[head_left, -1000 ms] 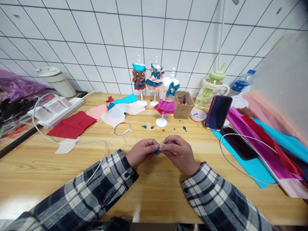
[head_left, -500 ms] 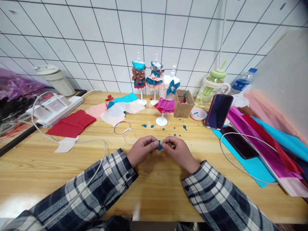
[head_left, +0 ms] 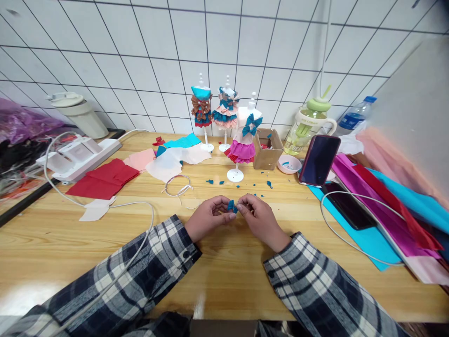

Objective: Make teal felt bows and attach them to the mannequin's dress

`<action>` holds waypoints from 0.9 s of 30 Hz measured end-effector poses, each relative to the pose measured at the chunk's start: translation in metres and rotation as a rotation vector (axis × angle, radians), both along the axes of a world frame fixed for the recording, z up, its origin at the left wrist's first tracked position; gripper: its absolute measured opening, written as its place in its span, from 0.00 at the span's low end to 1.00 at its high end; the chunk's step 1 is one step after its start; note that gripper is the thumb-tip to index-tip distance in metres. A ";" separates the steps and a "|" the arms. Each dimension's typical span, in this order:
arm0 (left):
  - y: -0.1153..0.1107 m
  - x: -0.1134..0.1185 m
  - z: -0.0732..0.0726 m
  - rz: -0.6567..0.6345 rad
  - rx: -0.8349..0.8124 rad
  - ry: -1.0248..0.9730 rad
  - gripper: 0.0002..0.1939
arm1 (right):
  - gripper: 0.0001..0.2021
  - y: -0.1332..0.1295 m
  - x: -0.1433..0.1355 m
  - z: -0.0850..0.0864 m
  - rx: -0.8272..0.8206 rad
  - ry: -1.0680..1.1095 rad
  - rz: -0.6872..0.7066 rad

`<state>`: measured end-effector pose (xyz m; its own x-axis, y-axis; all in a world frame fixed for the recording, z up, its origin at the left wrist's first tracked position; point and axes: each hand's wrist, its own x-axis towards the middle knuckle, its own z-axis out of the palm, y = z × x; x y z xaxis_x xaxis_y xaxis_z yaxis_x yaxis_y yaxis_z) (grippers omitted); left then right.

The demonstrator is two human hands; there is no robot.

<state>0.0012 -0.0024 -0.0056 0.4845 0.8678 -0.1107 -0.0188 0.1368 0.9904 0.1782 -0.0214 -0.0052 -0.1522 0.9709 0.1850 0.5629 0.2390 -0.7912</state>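
Observation:
A small teal paper piece point(head_left: 231, 206) is between my two hands, above the wooden table point(head_left: 224, 262). My left hand point(head_left: 209, 216) is closed on its left side, the thumb below it. The fingertips of my right hand point(head_left: 259, 216) pinch its right edge. Beyond my hands stands a white mini dress form point(head_left: 240, 135) with a teal bow and a magenta skirt. Behind it are two more dressed forms, one with brown bows point(head_left: 201, 110) and one with teal and peach ruffles point(head_left: 225, 112). Teal scraps point(head_left: 269, 184) lie near the bases.
At left are a power strip point(head_left: 84, 161), a red sheet point(head_left: 102, 179) and a wire coil point(head_left: 177, 186). At right are a cardboard box point(head_left: 268, 157), a pink bowl point(head_left: 289, 164), a propped phone point(head_left: 319, 160), a flat phone point(head_left: 349, 206) and coloured paper point(head_left: 414, 210). A white cable crosses my left sleeve.
The teal piece has tilted and shows more between my fingers. My left thumb has shifted below it and the left fingers have loosened slightly. My right hand stays nearly in place.

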 end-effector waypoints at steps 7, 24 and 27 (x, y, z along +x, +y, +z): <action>0.001 0.002 -0.001 0.039 -0.017 0.010 0.17 | 0.04 -0.002 0.000 0.002 0.000 -0.017 0.023; 0.001 0.001 0.001 0.040 0.037 0.196 0.17 | 0.06 0.000 0.002 0.001 0.030 -0.019 0.013; 0.001 0.001 0.001 0.029 0.045 0.198 0.17 | 0.06 -0.001 0.003 0.002 -0.013 -0.001 -0.006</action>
<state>0.0022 -0.0011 -0.0050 0.4317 0.8873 -0.1623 0.1737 0.0948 0.9802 0.1809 -0.0222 -0.0032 -0.1470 0.9740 0.1723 0.5650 0.2257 -0.7936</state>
